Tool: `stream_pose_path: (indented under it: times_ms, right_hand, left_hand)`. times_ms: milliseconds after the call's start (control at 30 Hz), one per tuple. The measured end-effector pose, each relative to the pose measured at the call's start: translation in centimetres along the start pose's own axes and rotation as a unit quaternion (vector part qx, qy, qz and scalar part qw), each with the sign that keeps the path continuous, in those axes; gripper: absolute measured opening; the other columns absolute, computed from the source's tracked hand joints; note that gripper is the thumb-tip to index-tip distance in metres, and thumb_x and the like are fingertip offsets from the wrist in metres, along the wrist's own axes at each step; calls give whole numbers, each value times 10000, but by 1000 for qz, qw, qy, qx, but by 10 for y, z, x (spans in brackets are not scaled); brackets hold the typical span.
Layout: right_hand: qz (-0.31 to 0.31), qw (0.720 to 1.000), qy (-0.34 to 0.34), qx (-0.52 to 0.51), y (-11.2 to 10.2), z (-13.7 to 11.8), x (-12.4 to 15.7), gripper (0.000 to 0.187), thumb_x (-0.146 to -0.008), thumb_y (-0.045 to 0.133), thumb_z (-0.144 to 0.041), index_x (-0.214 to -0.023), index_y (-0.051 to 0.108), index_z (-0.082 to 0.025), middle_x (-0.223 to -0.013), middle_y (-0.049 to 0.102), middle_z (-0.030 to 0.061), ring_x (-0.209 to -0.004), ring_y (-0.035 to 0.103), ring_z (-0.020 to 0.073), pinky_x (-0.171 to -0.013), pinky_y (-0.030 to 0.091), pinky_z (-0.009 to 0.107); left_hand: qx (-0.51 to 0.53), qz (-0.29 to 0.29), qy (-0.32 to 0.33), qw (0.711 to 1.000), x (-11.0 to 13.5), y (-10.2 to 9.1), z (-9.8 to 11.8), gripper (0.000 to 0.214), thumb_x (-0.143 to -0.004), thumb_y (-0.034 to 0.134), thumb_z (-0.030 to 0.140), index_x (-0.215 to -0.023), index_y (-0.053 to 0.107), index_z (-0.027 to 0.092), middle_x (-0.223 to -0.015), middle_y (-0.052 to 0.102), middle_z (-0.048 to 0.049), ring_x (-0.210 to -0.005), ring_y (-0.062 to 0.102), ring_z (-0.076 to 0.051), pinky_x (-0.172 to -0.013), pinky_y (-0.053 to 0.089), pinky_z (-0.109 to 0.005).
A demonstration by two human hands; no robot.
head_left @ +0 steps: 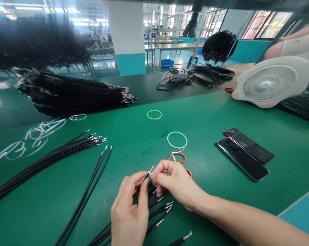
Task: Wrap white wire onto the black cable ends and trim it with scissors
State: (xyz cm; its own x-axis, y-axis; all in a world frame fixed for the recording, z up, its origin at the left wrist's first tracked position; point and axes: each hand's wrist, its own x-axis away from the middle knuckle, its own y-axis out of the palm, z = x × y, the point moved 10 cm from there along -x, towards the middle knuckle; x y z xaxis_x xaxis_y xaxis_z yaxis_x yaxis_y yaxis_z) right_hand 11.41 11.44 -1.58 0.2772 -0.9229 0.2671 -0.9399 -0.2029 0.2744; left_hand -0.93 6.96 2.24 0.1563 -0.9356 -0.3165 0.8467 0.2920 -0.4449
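My left hand (131, 206) pinches a black cable (146, 176) close to its stripped end, which points up and away from me. At that bare tip, the thumb and forefinger of my right hand (173, 181) are pressed together; what they grip, if anything, is too small to tell. Beneath both hands lie several more black cables (154, 223) with bared, shiny ends. Just beyond my right hand, a white strip (178, 150) curls near an orange ring of wire (180, 157). Two separate black cables (93, 177) rest to the left of my hands.
A bunch of black cables (49, 157) and loose white ties (41, 131) lie at left, before a large cable bundle (80, 92). A green ring (154, 114) is farther back. Two phones (243, 159) and a white fan (269, 83) occupy the right.
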Motion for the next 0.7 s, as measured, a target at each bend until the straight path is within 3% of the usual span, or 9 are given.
stream_pose_path:
  times_ms: [233, 700]
  right_hand:
    - [2, 1000, 4, 2, 0, 0, 0, 56, -679, 619, -177, -671, 564, -173, -510, 582, -63, -427, 533, 73, -489, 444, 196]
    - [1, 1000, -14, 5, 1, -5, 1, 45, -676, 606, -157, -669, 567, -178, -521, 583, -61, -439, 537, 72, -490, 442, 193]
  left_hand:
    - [-20, -5, 33, 999, -1, -1, 10, 198, -901, 562, 184, -1043, 656, 285, -886, 648, 28, -824, 630, -116, -748, 491, -224]
    - [-10, 1, 4, 1000, -4, -1, 5, 219, -882, 562, 228, -1039, 710, 263, -854, 669, -17, -775, 646, -161, -703, 496, -256]
